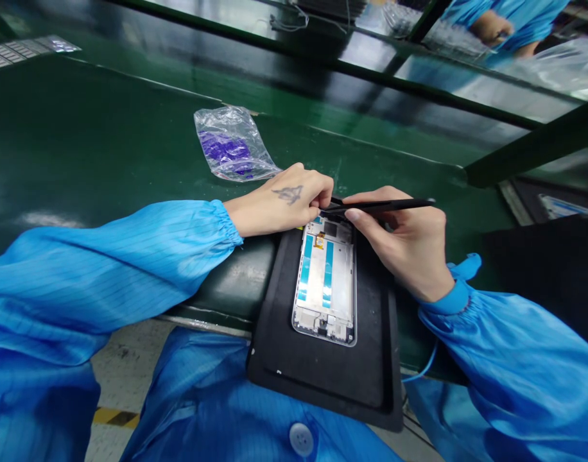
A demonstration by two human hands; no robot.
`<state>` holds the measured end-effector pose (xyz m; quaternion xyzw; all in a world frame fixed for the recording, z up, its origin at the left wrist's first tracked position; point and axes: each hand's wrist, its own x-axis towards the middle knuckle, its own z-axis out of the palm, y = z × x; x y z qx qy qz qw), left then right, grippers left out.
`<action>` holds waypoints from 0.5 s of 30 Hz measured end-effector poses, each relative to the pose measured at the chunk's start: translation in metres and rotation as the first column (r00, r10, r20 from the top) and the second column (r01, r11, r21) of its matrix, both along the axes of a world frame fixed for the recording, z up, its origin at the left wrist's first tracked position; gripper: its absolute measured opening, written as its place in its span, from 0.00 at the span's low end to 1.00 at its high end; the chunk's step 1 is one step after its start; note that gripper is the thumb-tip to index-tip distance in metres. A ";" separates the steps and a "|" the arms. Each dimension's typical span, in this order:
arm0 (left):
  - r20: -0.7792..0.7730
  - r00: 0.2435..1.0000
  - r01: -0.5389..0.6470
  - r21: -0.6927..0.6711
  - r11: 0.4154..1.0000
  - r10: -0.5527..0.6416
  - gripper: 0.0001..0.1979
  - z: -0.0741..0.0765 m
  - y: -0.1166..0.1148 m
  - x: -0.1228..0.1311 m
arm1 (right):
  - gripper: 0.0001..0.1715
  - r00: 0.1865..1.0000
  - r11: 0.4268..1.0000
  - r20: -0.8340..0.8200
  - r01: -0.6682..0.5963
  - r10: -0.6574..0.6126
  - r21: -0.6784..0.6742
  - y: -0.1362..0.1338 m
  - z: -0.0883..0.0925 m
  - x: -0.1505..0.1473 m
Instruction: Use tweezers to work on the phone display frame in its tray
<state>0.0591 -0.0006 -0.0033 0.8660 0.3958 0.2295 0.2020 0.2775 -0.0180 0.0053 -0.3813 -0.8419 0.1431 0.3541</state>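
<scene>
A phone frame (pixel 325 282) with blue strips lies face up on a black mat (pixel 323 366) at the bench edge. My right hand (pixel 404 240) is closed on black tweezers (pixel 385 205), whose tips point left over the frame's top end. My left hand (pixel 287 199) rests at that same top end with its fingers curled and pinched by the tweezer tips; what it pinches is too small to make out. Both arms wear blue sleeves.
A clear plastic bag (pixel 231 144) with purple pieces lies on the green belt (pixel 106 128) behind my left hand. A dark tray (pixel 554 208) sits at the right. Another person's hand and blue sleeve (pixel 510 25) show beyond the far rail.
</scene>
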 end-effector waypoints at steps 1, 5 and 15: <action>0.000 1.000 -0.001 0.000 1.000 0.001 0.09 0.000 0.000 0.000 | 0.06 1.000 1.000 0.004 -0.001 0.001 0.006 0.000 0.000 0.000; -0.003 1.000 -0.009 0.003 1.000 0.009 0.09 0.001 0.000 0.000 | 0.06 1.000 0.999 0.018 -0.013 0.012 0.043 -0.001 0.000 0.000; -0.005 1.000 -0.005 0.008 1.000 0.006 0.09 0.000 0.000 0.000 | 0.05 0.999 0.997 0.031 -0.020 0.018 0.074 -0.001 -0.001 -0.001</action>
